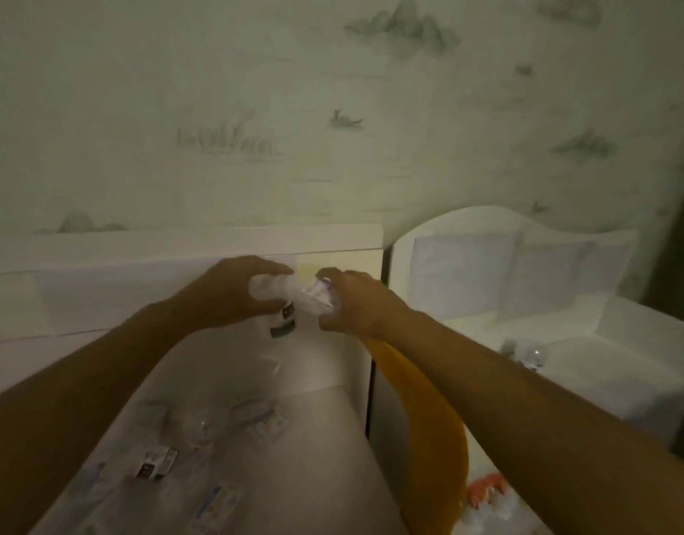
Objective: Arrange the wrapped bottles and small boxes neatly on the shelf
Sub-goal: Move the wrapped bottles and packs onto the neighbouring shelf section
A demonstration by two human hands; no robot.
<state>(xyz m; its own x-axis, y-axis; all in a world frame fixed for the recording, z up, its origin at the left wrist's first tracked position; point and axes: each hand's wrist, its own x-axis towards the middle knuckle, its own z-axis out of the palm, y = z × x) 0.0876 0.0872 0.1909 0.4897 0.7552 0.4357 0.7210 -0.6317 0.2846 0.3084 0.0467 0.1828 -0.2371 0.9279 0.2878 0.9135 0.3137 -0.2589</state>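
Shelf (325, 449): white, bearing small boxes (157, 463) and wrapped items, scattered, blurred.
Left hand (224, 291): fingers curled round a wrapped bottle (280, 314), held upright above the shelf's back.
Right hand (352, 307): fingers pinching a smaller wrapped item (317, 297) touching the bottle.
Risk, judged: loose wrapping could slip in the hold, dropping the bottle onto the boxes below.

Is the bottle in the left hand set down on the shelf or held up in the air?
Held up. The left hand grips the wrapped bottle by its top, its base hanging above the shelf.
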